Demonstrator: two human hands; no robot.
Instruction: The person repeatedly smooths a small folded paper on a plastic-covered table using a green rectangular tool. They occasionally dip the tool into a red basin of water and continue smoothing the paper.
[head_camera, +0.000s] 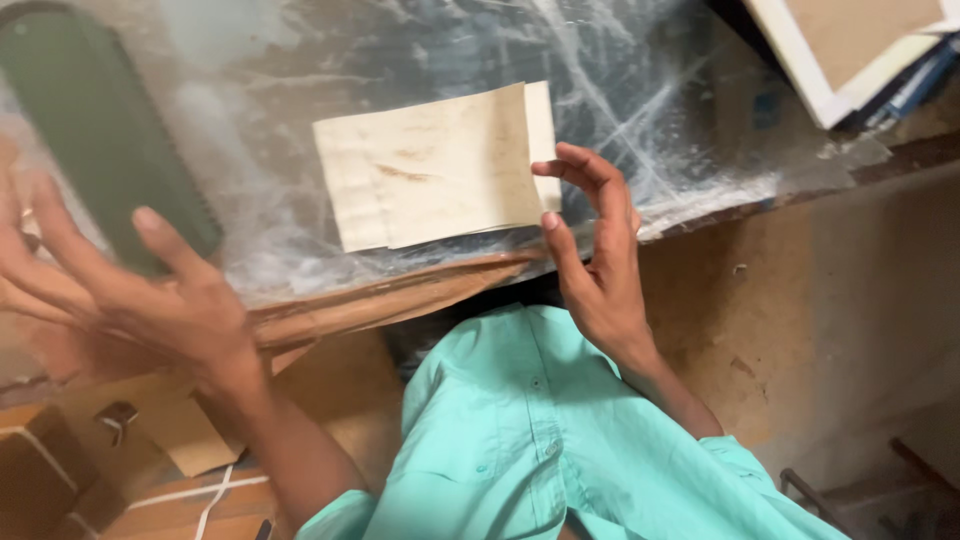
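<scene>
A cream, stained rectangular paper sheet (435, 165), folded over a second layer, is seen lying flat on a desk (650, 110) covered in crinkled clear plastic film. The right hand (595, 250) is held at the sheet's four o'clock corner, fingers curled and part-open, thumb tip touching the edge, apparently to steady or lift it. At nine o'clock, the left hand (150, 290), blurred, is spread wide with a long dark-green ridged plastic tool (100, 130) resting against its fingers. Framed boards (850, 50) are stacked at one o'clock.
</scene>
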